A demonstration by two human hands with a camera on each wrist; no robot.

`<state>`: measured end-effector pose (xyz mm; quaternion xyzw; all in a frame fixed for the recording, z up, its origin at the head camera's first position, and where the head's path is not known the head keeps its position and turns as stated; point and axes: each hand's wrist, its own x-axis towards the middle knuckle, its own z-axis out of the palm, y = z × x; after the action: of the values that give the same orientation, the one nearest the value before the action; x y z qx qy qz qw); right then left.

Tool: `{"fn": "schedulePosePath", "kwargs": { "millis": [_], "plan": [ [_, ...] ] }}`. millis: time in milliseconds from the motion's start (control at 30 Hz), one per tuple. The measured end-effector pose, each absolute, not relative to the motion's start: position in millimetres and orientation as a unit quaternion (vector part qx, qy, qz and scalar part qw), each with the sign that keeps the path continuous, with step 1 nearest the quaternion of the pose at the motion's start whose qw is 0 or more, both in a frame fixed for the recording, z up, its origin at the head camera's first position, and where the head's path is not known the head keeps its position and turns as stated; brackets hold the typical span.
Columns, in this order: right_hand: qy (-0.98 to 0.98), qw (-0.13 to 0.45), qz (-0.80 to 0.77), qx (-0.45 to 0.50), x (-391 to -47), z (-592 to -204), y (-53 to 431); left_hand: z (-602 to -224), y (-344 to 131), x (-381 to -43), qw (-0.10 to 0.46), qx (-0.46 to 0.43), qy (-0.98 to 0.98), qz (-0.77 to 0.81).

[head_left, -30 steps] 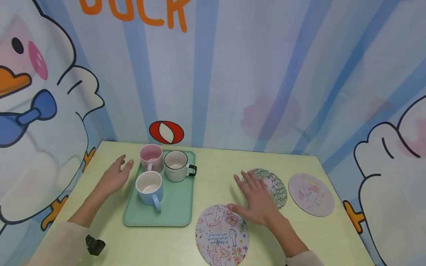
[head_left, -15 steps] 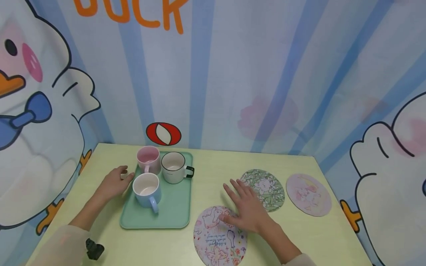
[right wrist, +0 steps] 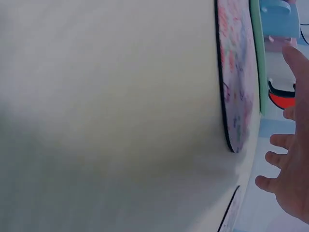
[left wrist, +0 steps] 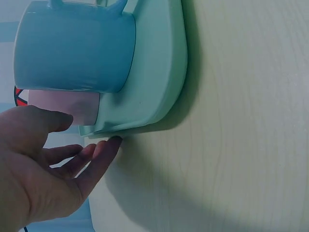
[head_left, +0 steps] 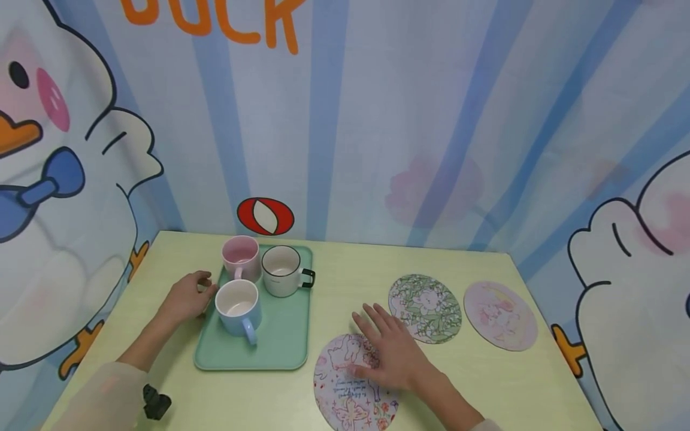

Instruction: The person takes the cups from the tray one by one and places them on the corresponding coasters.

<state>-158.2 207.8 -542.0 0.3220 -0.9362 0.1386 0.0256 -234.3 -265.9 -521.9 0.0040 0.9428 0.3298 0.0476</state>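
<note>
Beside the tray (head_left: pixel 283 344), my left hand (head_left: pixel 185 297) rests loose at nine o'clock

Reading the clock from the tray's middle in the head view, twelve at the far side, the tray lies flat on the left half of the table (head_left: pixel 350 284). It carries the blue mug (head_left: pixel 237 317) at nine, the pink mug (head_left: pixel 241 257) at eleven and the white mug (head_left: pixel 281 272) at one, its dark handle (head_left: pixel 308 277) poking out past two. My left hand pinches nothing: the thumb stands apart from softly bent fingers, whose tips are at the rim, touching or just short, I cannot tell. I take the step in hand to be getting hold of the tray; the next move, I judge, calls for my right hand (head_left: pixel 392 356) on the opposite rim, keeping the mugs level. That hand is spread between three and four, above the floral mat (head_left: pixel 345 398); I cannot tell whether it touches. Farther out at three lie the green mat (head_left: pixel 426 310), then the pale pink mat (head_left: pixel 500 315).

At twelve, the table's far edge and the printed cloth (head_left: pixel 366 120) leave little slack. Between seven and eight, a dark object (head_left: pixel 156 402) sits beside my sleeve (head_left: pixel 102 395). Six o'clock, and the strip before the mats, look roomiest.
</note>
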Motion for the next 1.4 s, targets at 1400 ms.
{"fn": "schedulePosePath", "kwargs": {
  "millis": [1400],
  "plan": [
    [-0.929, -0.099, 0.082, 0.347, -120, -556, 192, -530, -261, -233, 0.063, -0.028, 0.936, 0.344]
  ]
}}
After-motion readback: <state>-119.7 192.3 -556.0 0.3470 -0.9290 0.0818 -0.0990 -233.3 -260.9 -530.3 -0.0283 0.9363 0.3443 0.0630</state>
